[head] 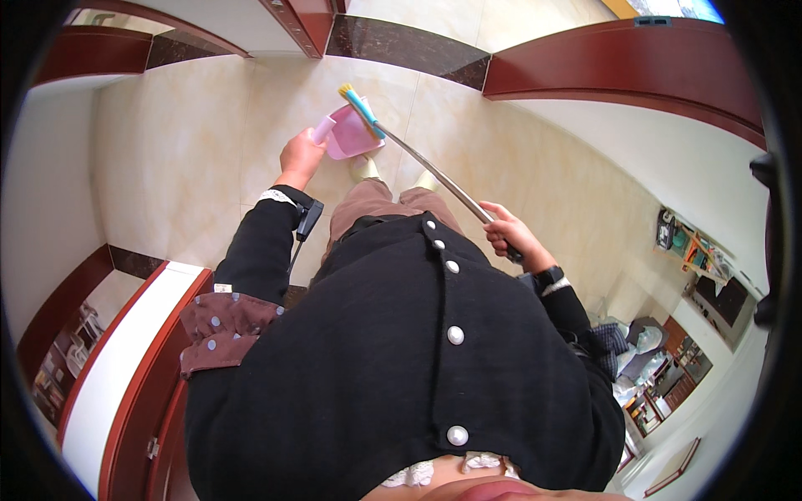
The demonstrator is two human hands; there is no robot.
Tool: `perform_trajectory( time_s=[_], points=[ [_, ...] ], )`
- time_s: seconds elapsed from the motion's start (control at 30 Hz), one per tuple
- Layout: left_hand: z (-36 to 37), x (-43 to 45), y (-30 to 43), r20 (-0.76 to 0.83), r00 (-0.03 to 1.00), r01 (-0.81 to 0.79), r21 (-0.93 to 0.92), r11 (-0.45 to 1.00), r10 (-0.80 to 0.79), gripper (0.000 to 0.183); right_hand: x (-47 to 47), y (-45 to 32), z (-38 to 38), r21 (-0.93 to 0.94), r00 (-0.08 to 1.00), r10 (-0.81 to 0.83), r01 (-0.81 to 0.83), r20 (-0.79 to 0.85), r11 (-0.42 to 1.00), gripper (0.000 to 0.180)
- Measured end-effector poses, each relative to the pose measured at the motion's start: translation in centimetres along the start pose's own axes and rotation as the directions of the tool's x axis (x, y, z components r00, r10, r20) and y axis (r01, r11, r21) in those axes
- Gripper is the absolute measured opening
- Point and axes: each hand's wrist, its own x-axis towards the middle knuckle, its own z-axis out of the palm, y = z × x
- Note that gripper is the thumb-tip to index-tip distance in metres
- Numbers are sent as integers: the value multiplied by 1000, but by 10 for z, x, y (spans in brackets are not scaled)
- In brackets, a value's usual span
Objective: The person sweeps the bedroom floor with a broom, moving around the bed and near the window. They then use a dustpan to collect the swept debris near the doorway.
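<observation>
My left hand (302,156) is closed around the upright handle of a pink plastic dustpan (348,133). The pan is at the floor in front of my feet. A long-handled brush with a blue head and yellow bristles (363,111) lies across the pan, its bristle end reaching past the far rim. From there its metal handle (442,176) runs back to my right hand (512,233), which grips the dark end near my waist. The inside of the pan is partly hidden by the brush head, so I cannot tell what is in it.
Pale tiled floor (175,138) surrounds my feet. Dark stone thresholds (407,50) and red door frames (601,62) stand ahead. A white wall (677,147) is on the right, with bags (648,341) and shelves farther back. Another red-edged frame (141,357) is close behind on the left.
</observation>
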Motion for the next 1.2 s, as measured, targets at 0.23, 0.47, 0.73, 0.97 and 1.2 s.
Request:
perform_trajectory(
  time_s=[0.23, 0.47, 0.73, 0.97, 1.2],
  points=[
    [-5, -4, 5, 4, 1000, -9, 19, 1000, 9, 31, -44, -16, -13, -73, 996, -24, 17, -87, 997, 56],
    [-17, -27, -14, -52, 998, 44, -71, 997, -47, 30, -16, -40, -40, -183, 968, -81, 37, -238, 982, 58],
    [-12, -32, -20, -72, 992, 106, -16, 994, -107, 29, 60, -51, 9, -303, 973, -20, -52, -229, 952, 56],
    [-11, -29, -25, -83, 992, 98, -3, 995, -98, 26, 37, -55, 13, -71, 997, 64, -60, 54, 996, 52],
    [-9, -33, -41, -96, 989, 115, -14, 993, -116, 28, -27, -62, -7, -8, 996, 50, -49, 74, 999, 51]
  ],
)
